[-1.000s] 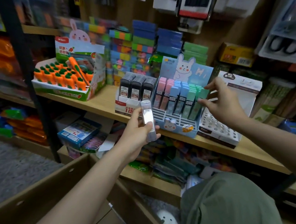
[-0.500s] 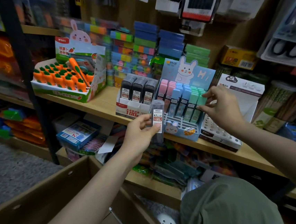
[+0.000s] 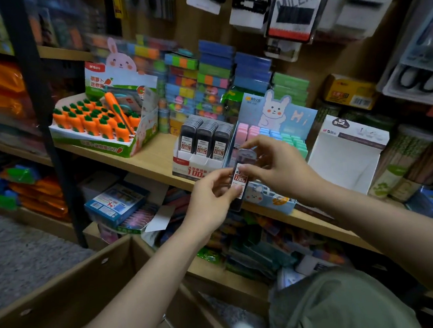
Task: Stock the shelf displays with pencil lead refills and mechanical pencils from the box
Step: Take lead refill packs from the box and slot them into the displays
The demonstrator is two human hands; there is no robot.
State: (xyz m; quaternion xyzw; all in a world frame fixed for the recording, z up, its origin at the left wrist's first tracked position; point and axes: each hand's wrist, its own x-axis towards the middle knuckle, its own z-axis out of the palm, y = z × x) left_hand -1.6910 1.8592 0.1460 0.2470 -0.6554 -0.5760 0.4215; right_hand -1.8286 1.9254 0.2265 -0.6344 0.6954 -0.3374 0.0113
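Hovering just in front of the refill display (image 3: 203, 149), a lead refill case (image 3: 241, 177) was pinched between both hands. It stood upright with its label facing the person, probably so that it could be checked and would match the cases already in the display. The left hand (image 3: 211, 204) held its lower edge between thumb and fingertips, fingers curled. The right hand (image 3: 279, 168) curled over its upper half, thumb and forefinger gripping the sides near the top.

The case looked slim and dark, partly see-through at the top, with a white and red label printed with numbers. The display behind it held three packed rows of the same dark cases, their labels also facing forward.

Right of the refill display stood a pale blue rabbit stand (image 3: 277, 121) with pink, blue and green items. Left of it sat a tray of carrot-shaped items (image 3: 95, 122). Below it, nearest the person, a cardboard box (image 3: 63, 292) stood open.
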